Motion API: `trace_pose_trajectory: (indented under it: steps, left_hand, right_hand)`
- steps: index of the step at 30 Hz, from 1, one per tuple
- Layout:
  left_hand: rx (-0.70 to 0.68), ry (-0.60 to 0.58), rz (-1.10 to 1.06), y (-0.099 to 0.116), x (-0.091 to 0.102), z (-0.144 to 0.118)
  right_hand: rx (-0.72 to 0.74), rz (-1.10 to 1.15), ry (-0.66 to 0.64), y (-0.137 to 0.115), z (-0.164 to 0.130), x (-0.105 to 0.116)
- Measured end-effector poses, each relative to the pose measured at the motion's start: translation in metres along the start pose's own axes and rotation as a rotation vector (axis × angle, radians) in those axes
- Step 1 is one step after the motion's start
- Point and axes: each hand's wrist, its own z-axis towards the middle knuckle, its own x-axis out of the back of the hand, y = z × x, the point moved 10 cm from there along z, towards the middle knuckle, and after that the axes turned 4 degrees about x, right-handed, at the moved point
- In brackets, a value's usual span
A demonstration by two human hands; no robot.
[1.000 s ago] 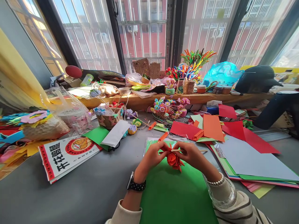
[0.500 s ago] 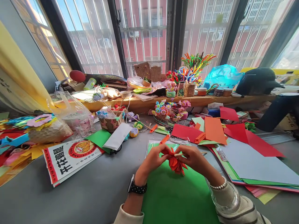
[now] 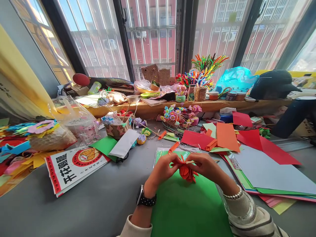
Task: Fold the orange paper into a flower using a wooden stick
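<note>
Left hand (image 3: pixel 165 168) had a red flower (image 3: pixel 187 174) pinched tight, right hand (image 3: pixel 207 165) pinched a stick (image 3: pixel 190 162), near the green sheet's (image 3: pixel 190 210) far edge.

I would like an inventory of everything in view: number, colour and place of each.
paper flower: one, red-orange, front centre
stick: one, pale, beside the flower
large sheet: one, green, below the flower
table: one, grey, foreground
printed paper: folded piece or pile, white and red, left
loose paper: many, mixed colours, right
small flowers: many, multicoloured, table's back
ledge: one, yellow-brown, below the windows
fuzzy stems: many, multicoloured, on the ledge
blue plastic bag: one, right of the fuzzy stems
cap-shaped object: one, dark, ledge's right
curtain: one, yellow, far left
other clutter: too dense to count
left hand: one, bare, pinching the flower
right hand: one, bare, pinching the stick
</note>
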Motion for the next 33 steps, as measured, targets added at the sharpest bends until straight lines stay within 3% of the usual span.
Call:
trace_pose_trajectory:
  steps: [11,18,22,28,33]
  left_hand:
    - [-0.064,0.086,0.019,0.005,0.007,-0.001]
    - [-0.336,0.394,0.407,0.043,0.025,-0.017]
    - [-0.381,0.456,0.445,0.048,0.026,-0.022]
    - [-0.15,0.329,0.08,0.02,0.026,-0.01]
    - [0.145,0.168,-0.608,-0.014,0.016,-0.003]
  right_hand:
    - [0.069,-0.033,0.148,-0.007,-0.003,0.011]
    - [0.331,-0.157,0.377,-0.04,-0.014,0.025]
    - [0.364,-0.244,0.41,-0.049,-0.018,0.027]
    - [0.316,-0.148,0.422,-0.041,-0.015,0.026]
    - [0.087,0.05,0.457,-0.02,-0.012,0.032]
